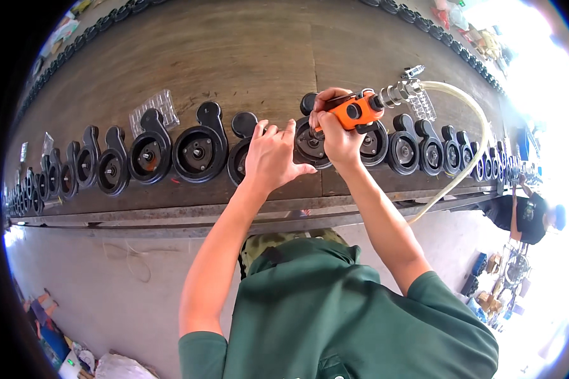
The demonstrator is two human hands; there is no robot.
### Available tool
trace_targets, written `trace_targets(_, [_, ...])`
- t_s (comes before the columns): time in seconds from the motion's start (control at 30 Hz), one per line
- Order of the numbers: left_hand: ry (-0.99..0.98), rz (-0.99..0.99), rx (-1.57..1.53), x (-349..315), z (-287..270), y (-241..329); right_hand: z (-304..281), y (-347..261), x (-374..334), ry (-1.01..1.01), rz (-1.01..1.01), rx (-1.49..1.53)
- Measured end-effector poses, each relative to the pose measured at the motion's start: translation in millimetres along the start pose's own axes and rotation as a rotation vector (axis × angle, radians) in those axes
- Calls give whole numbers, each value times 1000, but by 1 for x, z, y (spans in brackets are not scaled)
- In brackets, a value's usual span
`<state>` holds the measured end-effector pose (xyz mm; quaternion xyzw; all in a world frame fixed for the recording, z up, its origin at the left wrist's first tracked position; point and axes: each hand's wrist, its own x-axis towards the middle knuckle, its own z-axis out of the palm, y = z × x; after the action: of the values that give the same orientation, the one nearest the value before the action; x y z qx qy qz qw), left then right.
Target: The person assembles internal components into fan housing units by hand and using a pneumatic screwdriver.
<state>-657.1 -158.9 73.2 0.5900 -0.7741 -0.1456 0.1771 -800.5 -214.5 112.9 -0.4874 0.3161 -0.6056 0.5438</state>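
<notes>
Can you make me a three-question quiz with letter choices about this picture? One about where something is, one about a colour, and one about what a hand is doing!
1. Where does the hose join the tool?
A. its right end
B. its left end
C. underneath

2. What colour is the tool?
A. blue
B. orange
C. green

3. What is the right hand doing?
A. resting flat
B. pointing up
C. gripping the tool

Answers:
1 A, the hose meets the metal fitting on the right.
2 B, its body is bright orange.
3 C, the fingers wrap round it over a black wheel, while the left hand lies open beside it.
</notes>
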Motion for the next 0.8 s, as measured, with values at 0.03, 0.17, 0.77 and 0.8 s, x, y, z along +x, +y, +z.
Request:
trace_targets(0.03, [0,2,-6,-1,0,-1,-1,2,0,-1,7,-10])
trace_targets(0.17, [25,22,-5,-1,3,-1,0,2,2,-9,16,2])
trace_targets(0.77, [55,25,14,-1,-1,1,2,12,3,-75,10,-147])
trace_targets(0.8, [55,22,8,-2,-1,1,2,13,1,-83,1,-150])
